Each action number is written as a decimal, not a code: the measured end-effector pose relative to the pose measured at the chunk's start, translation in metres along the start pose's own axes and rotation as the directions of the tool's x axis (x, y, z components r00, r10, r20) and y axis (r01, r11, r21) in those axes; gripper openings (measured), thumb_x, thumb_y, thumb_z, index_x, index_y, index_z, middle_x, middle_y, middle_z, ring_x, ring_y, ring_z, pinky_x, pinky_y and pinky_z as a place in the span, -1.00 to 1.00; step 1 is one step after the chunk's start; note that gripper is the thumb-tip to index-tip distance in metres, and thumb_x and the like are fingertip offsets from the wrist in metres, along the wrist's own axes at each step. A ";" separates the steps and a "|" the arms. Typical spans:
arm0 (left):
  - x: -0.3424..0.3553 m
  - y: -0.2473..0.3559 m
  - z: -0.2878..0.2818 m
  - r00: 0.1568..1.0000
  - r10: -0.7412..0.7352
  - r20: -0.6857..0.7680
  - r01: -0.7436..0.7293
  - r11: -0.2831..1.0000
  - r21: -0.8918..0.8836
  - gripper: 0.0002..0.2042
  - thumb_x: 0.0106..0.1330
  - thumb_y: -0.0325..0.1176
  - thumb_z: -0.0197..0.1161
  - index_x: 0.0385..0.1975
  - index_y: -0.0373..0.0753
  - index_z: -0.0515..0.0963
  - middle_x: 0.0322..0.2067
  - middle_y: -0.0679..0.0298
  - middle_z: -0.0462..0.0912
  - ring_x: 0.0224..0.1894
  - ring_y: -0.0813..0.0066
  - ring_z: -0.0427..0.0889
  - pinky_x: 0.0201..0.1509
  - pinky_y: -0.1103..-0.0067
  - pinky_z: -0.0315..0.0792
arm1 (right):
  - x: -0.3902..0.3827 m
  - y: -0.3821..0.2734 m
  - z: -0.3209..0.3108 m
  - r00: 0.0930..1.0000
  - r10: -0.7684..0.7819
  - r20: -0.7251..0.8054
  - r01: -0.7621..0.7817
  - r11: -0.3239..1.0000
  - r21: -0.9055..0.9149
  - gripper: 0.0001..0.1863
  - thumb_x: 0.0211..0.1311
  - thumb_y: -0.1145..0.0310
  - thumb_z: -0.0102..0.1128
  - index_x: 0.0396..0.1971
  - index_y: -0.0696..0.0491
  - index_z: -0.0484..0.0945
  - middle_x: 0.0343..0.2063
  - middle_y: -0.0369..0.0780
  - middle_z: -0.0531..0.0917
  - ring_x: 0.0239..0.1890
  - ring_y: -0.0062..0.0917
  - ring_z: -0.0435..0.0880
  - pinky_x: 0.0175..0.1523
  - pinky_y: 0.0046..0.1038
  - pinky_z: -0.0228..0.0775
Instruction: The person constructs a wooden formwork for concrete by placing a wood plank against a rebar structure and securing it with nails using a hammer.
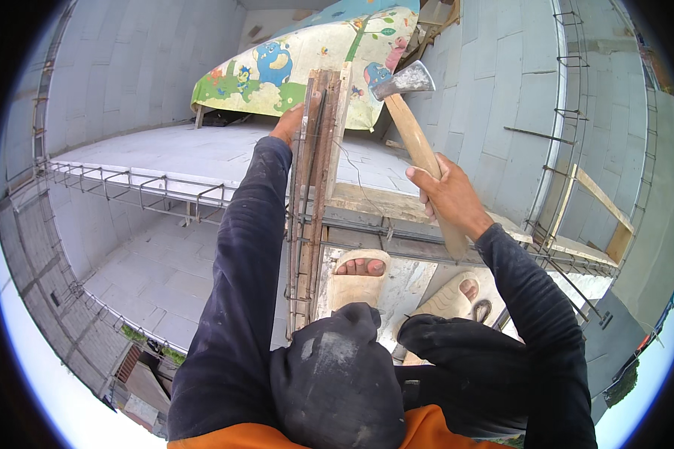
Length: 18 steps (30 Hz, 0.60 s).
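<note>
My right hand (457, 196) is closed around the wooden handle of a hatchet (413, 136), its metal head raised and pointing away from me. At centre, long rusty-brown boards (323, 161) stand on end around thin steel bars. My left hand (287, 126) grips the left edge of these boards near their far end; its fingers are partly hidden behind the wood. The hatchet head is to the right of the boards and apart from them. A thin bent wire (357, 168) sticks out beside the boards.
My sandalled feet (361, 273) rest on a pale board between steel bars. Rebar cages (146, 183) run along the wall edges, with drops beyond them. A cartoon-printed sheet (277, 75) covers something ahead. A wooden frame (603, 198) stands at right, near a protruding bar (538, 135).
</note>
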<state>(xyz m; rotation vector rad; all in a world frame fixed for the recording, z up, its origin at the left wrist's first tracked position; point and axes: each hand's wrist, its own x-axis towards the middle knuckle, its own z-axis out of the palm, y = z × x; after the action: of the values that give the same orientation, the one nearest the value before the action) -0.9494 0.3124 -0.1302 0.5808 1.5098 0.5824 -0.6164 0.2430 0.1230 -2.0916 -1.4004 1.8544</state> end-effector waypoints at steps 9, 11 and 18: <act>0.033 -0.033 -0.018 0.993 0.055 -0.106 -0.013 0.932 0.362 -0.27 0.38 0.38 0.15 0.25 -0.14 0.65 0.12 0.03 0.74 0.17 0.15 0.68 0.25 0.40 0.47 | 0.062 -0.014 -0.025 0.984 -0.167 -0.067 0.160 0.983 -0.093 -0.25 0.52 -0.19 0.11 0.30 0.23 0.36 -0.60 -0.32 0.52 -0.75 -0.72 0.51 -0.69 -0.61 0.37; 0.040 -0.033 -0.026 0.989 0.077 -0.126 -0.024 0.924 0.381 -0.27 0.39 0.36 0.16 0.23 -0.19 0.66 0.10 0.04 0.75 0.15 0.20 0.69 0.23 0.41 0.48 | 0.088 -0.034 -0.031 0.962 -0.245 -0.120 0.233 0.966 -0.108 -0.21 0.51 -0.23 0.08 0.35 0.21 0.35 -0.58 -0.28 0.55 -0.70 -0.66 0.56 -0.63 -0.56 0.44; -0.001 -0.015 0.023 0.999 -0.025 0.046 0.027 0.999 -0.042 -0.43 0.42 -0.06 0.36 0.25 -0.40 0.55 -0.04 0.10 0.75 -0.11 0.35 0.73 0.00 0.41 0.60 | 0.141 -0.080 -0.081 0.929 -0.208 0.307 0.336 0.821 -0.462 -0.49 0.56 0.08 0.03 0.08 0.29 0.55 -0.45 -0.10 0.72 -0.54 -0.41 0.68 -0.45 -0.32 0.58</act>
<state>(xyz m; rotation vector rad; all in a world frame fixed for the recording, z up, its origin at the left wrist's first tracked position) -0.9261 0.3013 -0.1401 0.5372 1.4567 0.5761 -0.6134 0.4193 0.0792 -1.7194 -2.3360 1.8089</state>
